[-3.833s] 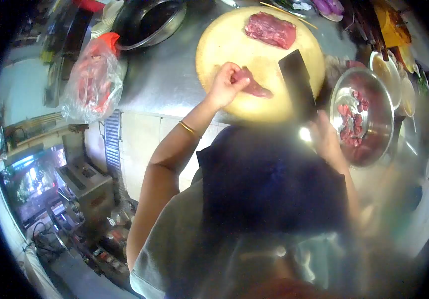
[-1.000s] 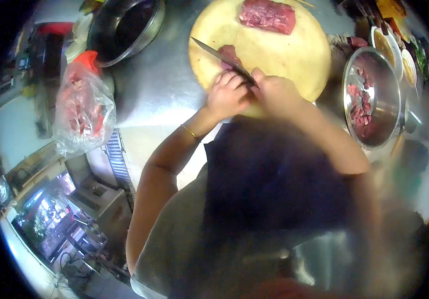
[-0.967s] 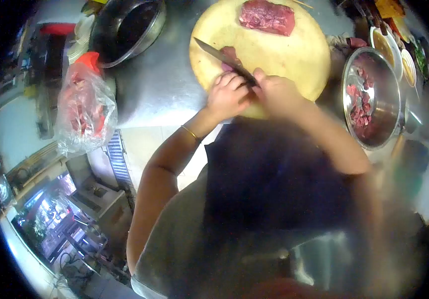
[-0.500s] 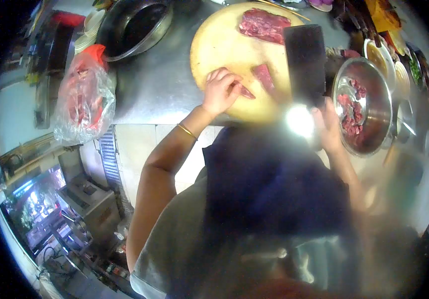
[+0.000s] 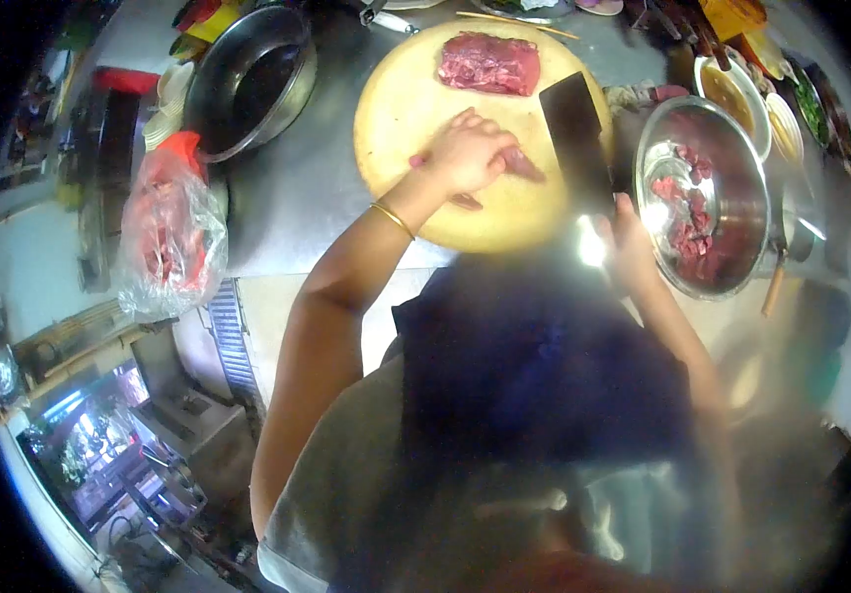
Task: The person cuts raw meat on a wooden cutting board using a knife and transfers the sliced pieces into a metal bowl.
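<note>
My left hand [image 5: 470, 153] is over the round yellow cutting board [image 5: 391, 109], its fingers curled round one end of a piece of red meat [image 5: 522, 165]. A thin slice of meat [image 5: 465, 201] lies below that hand, and a small bit [image 5: 418, 160] shows beside the wrist. In my right hand [image 5: 629, 242] is a cleaver [image 5: 575, 128]; its dark, wide blade is above the board's right side, apart from the meat. Glare covers part of this hand. A larger block of raw meat [image 5: 487, 64] rests at the board's far side.
Right of the board stands a steel bowl [image 5: 756, 203] with meat pieces inside. A dark basin [image 5: 297, 94] and a plastic bag with red contents [image 5: 173, 232] are at left. Chopsticks [image 5: 519, 25] lie behind the board. A wooden-handled tool [image 5: 773, 287] is beside the bowl.
My left hand has moved from the thin slice up and right onto the thicker meat piece. The cleaver has tilted to the left. The whole view has shifted slightly.
</note>
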The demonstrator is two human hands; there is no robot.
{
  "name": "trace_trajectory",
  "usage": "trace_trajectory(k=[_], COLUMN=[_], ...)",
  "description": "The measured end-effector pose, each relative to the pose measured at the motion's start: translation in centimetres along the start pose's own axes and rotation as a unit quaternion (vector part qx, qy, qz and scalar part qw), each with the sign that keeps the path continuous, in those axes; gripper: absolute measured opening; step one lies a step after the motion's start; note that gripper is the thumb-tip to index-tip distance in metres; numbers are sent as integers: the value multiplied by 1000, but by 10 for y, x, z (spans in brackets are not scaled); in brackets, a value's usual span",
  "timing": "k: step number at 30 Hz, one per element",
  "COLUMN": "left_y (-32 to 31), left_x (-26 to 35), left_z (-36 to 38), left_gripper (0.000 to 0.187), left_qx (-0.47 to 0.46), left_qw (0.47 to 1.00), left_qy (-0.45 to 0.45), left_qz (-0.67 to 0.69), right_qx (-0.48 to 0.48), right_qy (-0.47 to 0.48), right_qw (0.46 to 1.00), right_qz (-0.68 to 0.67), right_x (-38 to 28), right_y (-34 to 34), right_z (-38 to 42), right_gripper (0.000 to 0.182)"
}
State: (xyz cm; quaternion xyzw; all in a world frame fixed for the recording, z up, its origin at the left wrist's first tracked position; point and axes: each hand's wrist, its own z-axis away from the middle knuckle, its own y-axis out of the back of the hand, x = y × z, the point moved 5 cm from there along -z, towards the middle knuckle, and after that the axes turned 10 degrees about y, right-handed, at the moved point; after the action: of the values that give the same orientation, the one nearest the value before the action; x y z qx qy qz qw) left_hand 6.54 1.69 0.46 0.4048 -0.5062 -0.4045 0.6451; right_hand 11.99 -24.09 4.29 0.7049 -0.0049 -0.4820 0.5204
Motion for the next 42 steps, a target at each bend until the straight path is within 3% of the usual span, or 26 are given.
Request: trace_trajectory(k=[3,6,7,10,13,17,21,24,29,30,32,36,39,42], left_y=[19,33,33,8,-7,-1,-2,0,-8,-12,-17,-19,-18,-15], left_x=[-16,-33,-42,-59,-48,-41,-41,-38,-34,-36,-37,-45,-43,-45], left_z=[-6,4,11,52,94,106,75,62,88,96,104,116,130,142], left_gripper=[35,36,33,32,28,24,21,29,47,51,48,37,31,32], left_qx=[99,257,216,159,143,213,272,193,259,265,245,240,271,245], left_qw=[995,966,975,985,986,976,957,964,949,944,948,929,935,940], left_qy=[24,19,26,37,-52,-7,97,176,179,192,202,263,224,231], left_qz=[9,-15,46,53,66,-48,-3,48,-32,-36,-33,99,54,45], right_qx=[0,-10,-10,-21,-24,-18,-14,-25,-22,-59,-131,-194,-201,-187], right_qy=[-13,-13,-8,-10,-14,18,15,-16,25,17,0,135,131,134], right_qw=[1000,1000,1000,1000,1000,1000,999,999,999,998,991,969,967,969], right_qz=[-5,-14,-12,-15,-9,-17,-26,-40,-36,-23,1,72,88,86], right_x=[-2,-3,-3,1,2,-2,-1,3,-2,-11,-38,-49,-55,-54], right_y=[5,3,3,2,1,2,2,2,2,4,9,-10,-10,-7], right_z=[-1,-2,-2,-3,-2,-5,-4,-1,1,-1,-9,-26,-30,-30], right_gripper=[32,31,31,30,29,27,25,25,31,31,31,29,29,28])
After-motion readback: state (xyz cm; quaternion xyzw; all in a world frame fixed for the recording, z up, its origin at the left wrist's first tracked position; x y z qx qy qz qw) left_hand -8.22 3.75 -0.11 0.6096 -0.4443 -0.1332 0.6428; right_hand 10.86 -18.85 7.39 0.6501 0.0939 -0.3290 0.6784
